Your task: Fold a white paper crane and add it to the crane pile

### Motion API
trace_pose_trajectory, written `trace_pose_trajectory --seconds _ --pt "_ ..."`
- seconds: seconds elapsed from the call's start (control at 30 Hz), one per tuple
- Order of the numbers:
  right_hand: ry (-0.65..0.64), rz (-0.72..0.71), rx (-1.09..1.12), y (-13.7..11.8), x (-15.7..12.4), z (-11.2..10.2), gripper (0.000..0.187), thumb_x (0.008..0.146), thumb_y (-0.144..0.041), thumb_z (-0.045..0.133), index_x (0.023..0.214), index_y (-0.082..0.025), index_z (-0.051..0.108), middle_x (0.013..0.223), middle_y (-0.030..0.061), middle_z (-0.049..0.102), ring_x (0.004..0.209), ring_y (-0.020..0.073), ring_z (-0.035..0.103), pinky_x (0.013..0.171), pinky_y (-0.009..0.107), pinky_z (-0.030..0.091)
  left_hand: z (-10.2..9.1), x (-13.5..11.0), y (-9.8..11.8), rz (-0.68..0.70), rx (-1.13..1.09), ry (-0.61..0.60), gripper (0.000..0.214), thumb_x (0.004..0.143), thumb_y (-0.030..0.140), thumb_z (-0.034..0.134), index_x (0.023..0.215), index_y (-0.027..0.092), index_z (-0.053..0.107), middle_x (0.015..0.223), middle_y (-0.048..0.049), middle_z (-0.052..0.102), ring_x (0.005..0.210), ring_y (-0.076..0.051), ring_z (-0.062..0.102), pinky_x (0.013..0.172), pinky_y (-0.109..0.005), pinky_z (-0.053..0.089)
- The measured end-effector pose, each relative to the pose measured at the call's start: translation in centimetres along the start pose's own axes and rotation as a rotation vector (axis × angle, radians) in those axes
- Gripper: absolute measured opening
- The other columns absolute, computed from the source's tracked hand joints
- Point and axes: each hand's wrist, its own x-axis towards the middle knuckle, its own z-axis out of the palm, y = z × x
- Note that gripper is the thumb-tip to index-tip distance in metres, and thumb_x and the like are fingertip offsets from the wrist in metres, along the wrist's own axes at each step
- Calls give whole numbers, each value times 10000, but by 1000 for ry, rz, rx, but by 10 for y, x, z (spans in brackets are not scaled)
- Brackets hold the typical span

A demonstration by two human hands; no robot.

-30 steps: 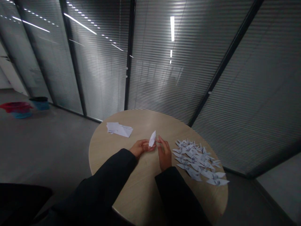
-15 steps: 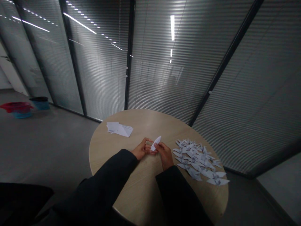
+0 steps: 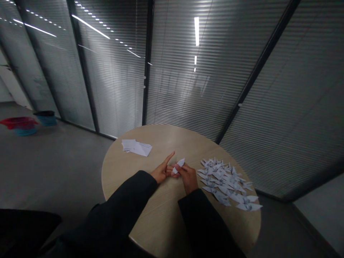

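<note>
A small folded white paper piece [image 3: 178,166] sits between my two hands above the round wooden table [image 3: 163,218]. My right hand [image 3: 188,177] is closed, pinching the paper with its fingertips. My left hand [image 3: 161,171] touches the paper's lower end with thumb and fingers, its index finger stretched out and pointing up. Both arms wear dark sleeves. To the right of my right hand lie several folded paper cranes [image 3: 227,184] spread over the table.
A small stack of flat white paper sheets [image 3: 135,147] lies at the table's far left. Glass walls with blinds stand behind the table. Red and blue basins [image 3: 20,124] sit on the grey floor at far left.
The paper piece has dropped lower and tilted from upright to nearly flat. My right hand closed onto it. My left index finger has lifted and straightened.
</note>
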Motion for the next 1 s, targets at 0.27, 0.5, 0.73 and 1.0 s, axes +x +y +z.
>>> trace_pose_trajectory --seconds 0.27,0.5,0.73,1.0 --pt "9 -220 -181 -4 1 -3 224 812 -375 598 764 -211 743 852 45 691 831 195 639 746 305 492 -7 5 -13 -87 -119 15 1122 641 256 815 1482 186 76 785 -69 719 783 -232 705 787 -366 513" --pt "40 -434 -278 1 3 -1 182 853 -312 580 830 -221 735 857 55 694 894 201 625 841 355 491 -8 4 -2 -404 -266 45 637 761 219 695 1294 85 371 802 -174 725 763 -276 717 749 -406 542" --pt "-82 -662 -404 4 4 1 233 844 -146 562 928 -281 732 913 27 714 1004 211 561 903 418 466 -15 7 4 -385 -485 143 239 866 290 575 966 73 591 723 -122 714 692 -203 708 744 -351 557" --pt "-143 -658 -550 5 2 3 247 768 -140 660 892 -335 744 959 29 639 958 208 541 840 383 487 -18 6 1 -313 -419 200 97 797 129 656 870 66 667 744 -80 697 553 -90 626 602 -178 516"
